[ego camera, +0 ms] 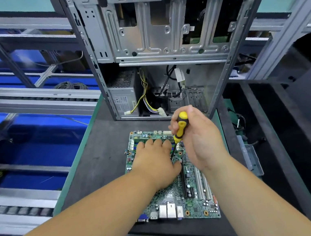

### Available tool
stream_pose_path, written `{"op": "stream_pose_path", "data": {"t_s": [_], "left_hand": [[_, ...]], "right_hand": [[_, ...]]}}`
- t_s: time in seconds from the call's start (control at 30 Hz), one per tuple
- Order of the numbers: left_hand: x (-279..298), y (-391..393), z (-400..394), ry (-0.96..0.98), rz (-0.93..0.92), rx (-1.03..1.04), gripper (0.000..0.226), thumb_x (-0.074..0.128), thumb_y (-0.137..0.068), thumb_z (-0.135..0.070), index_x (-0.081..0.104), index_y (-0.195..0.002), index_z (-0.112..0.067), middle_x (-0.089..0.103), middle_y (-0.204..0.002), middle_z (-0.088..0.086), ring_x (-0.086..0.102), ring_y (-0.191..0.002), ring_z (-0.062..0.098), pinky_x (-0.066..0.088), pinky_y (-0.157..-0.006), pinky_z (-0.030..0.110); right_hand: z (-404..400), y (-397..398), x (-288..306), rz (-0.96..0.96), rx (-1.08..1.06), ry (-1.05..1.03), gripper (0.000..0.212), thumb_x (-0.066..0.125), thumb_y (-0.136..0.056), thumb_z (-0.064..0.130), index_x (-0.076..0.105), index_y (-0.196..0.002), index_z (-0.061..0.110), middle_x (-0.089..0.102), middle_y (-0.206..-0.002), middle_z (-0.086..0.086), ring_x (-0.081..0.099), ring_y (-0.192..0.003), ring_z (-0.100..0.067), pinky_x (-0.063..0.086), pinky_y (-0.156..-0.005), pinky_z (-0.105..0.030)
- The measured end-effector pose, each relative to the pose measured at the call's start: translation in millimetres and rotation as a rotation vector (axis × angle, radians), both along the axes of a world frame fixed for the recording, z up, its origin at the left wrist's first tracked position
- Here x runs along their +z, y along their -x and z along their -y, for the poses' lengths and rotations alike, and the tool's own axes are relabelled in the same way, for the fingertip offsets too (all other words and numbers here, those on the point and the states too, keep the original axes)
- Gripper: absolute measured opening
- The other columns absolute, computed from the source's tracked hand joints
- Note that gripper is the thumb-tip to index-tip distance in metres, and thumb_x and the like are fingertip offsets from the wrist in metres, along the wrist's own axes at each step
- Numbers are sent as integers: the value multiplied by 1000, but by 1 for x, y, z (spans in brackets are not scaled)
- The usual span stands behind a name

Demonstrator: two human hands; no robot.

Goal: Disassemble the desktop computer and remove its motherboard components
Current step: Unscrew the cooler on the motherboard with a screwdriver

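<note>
Motherboard point(178, 195) flat on mat, near case point(156, 52); left hand point(154, 161) presses flat; right hand point(196, 138) grips screwdriver point(180, 129), tip seemingly touching board.

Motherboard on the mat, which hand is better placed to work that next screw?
Probably the right hand: it already grips the screwdriver, tip down on the motherboard. The left hand presses flat on the board, steadying it.

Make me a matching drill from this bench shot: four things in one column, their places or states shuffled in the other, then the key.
Things:
1. screwdriver
2. circuit board
3. computer case
4. left hand

Places or states:
A. stands open behind the board
B. lies flat on the dark mat
C. held in the right hand, tip down
D. rests on the board, fingers spread

Pairs: 1-C, 2-B, 3-A, 4-D
</note>
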State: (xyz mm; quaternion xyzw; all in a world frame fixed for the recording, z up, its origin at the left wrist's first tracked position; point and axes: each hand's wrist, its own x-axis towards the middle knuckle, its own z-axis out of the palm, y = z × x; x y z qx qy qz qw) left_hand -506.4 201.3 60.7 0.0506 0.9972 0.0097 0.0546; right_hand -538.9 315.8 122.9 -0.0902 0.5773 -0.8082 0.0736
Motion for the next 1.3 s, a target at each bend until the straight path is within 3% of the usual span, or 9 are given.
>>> {"op": "stream_pose_path", "data": {"t_s": [0.2,0.4,0.5,0.6,0.73,0.83,1.0,1.1,1.3], "left_hand": [[-2,2,-2,32,-8,-3,60,27,-82,-67,46,-117,-22,53,-112,4,45,-108,29,31,-91,47],[-1,3,-5,52,10,8,59,29,-82,-66,43,-117,-20,52,-116,6,45,-109,31,30,-89,48],[-1,4,-5,57,20,7,59,28,-81,-66,42,-116,-19,52,-117,7,46,-109,31,31,-89,49],[1,6,-5,68,22,2,59,29,-81,-66,41,-112,-19,52,-116,7,46,-107,31,31,-89,49],[2,9,-4,61,59,-8,61,30,-79,-70,39,-111,-19,50,-115,6,45,-107,31,30,-89,48],[4,10,-4,54,84,-14,66,31,-77,-72,39,-116,-19,48,-118,7,44,-112,31,30,-91,48],[4,9,-4,60,113,-16,71,33,-75,-72,37,-122,-19,46,-121,6,42,-115,31,30,-94,49],[4,9,-4,63,103,-18,69,33,-75,-71,38,-119,-19,46,-120,6,42,-115,30,30,-95,49],[5,8,-5,56,111,-12,67,34,-74,-72,37,-117,-20,45,-118,5,40,-115,30,29,-95,48]], "right_hand": [[5,-2,-3,-59,46,77,41,35,-96,32,47,-66,7,35,-51,2,26,-51,-16,20,-52,-29],[-3,7,0,-14,69,-26,26,47,-93,34,58,-79,15,56,-74,-1,53,-72,-22,40,-72,-36],[-2,7,1,17,-8,-74,30,46,-93,35,60,-72,19,53,-67,1,50,-64,-17,43,-73,-39],[1,6,-1,10,-82,12,37,37,-92,28,48,-60,16,39,-52,0,33,-51,-19,30,-56,-34],[-9,17,4,68,153,163,38,36,-87,23,37,-51,12,25,-44,1,17,-44,-13,12,-48,-32],[-11,19,5,-6,223,72,25,38,-88,19,41,-65,10,34,-52,-2,27,-49,-17,20,-51,-33],[-7,12,0,-22,46,-95,23,52,-91,37,59,-78,19,60,-73,1,53,-77,-21,38,-76,-38],[3,6,-3,-11,10,-45,37,44,-95,42,63,-74,19,55,-64,1,48,-64,-16,41,-68,-30],[11,11,0,-7,111,161,50,35,-97,40,48,-61,8,30,-45,2,20,-45,-14,19,-46,-25]]}}
